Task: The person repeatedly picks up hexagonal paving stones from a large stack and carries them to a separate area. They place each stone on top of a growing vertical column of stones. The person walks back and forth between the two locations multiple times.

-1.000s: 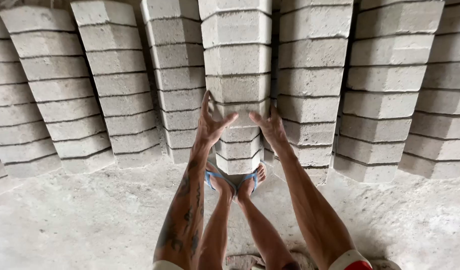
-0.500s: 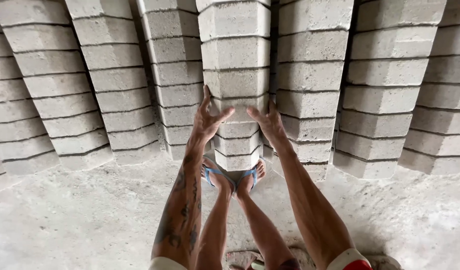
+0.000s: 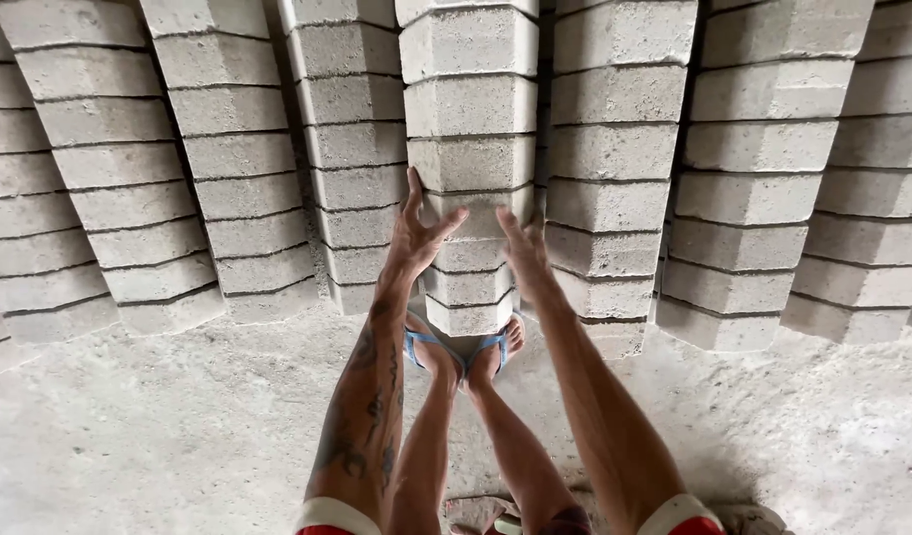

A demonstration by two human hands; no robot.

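Here stands the centre stack point(image 3: 468, 149) of grey concrete blocks, the nearest column in a long wall of such stacks, and everything else is placed from it. The left hand point(image 3: 416, 238) is pressed against the stack's left face, fingers spread wide and pointing up, thumb angled across toward the front; the right hand point(image 3: 520, 248) mirrors it on the right face, fingers likewise extended and flat. Neither hand is clenched: both lie open-palmed against the block point(image 3: 471, 213) they bracket, squeezing from either side rather than curling round an edge, which looks like the only way to take hold of something this broad and square-cornered. Whether the block is already bearing on the palms or still sits with its full weight on the course beneath cannot be told. Directly below the stack, the person's feet in blue sandals point(image 3: 456, 349) sit close to its base on the rough concrete floor point(image 3: 178, 426), toes almost against the lowest block. To the left of the centre stack the neighbouring stacks point(image 3: 228, 178) lean outward in the view; to its right more stacks point(image 3: 743, 178) do the same, all packed close together.
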